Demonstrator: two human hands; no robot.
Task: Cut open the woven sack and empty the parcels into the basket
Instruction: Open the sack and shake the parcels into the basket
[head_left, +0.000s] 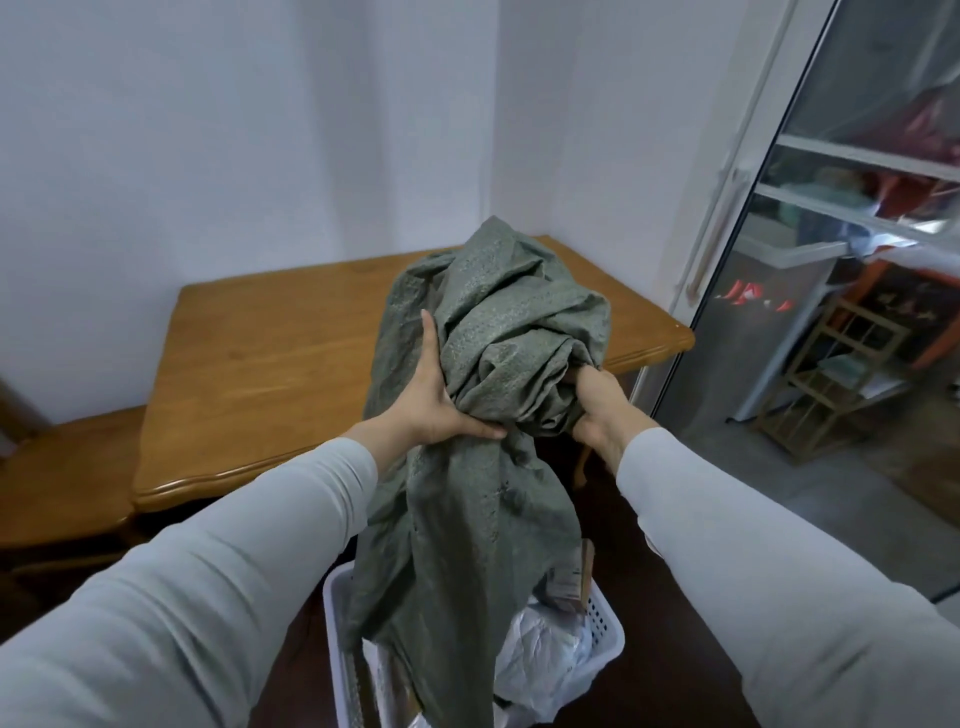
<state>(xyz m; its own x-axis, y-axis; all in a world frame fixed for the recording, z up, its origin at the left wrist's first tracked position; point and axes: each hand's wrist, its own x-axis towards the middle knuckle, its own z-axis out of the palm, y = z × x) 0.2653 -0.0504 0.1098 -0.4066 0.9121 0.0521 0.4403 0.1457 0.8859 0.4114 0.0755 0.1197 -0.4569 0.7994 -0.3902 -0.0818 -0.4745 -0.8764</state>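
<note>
A grey-green woven sack (493, 332) is held up, crumpled, above a white plastic basket (608, 636) on the floor. Its lower end hangs down into the basket. My left hand (434, 400) grips the sack's left side, thumb pinching the fabric at the bottom. My right hand (597, 402) clutches a bunched fold on the sack's right side, fingers buried in the cloth. In the basket lie a white plastic parcel (540, 654) and a brown cardboard parcel (571, 582), partly hidden by the sack.
A wooden table (270, 364) stands behind the sack against the white wall, with a wooden bench (62, 483) at its left. A glass sliding door (831, 260) is on the right. The floor is dark.
</note>
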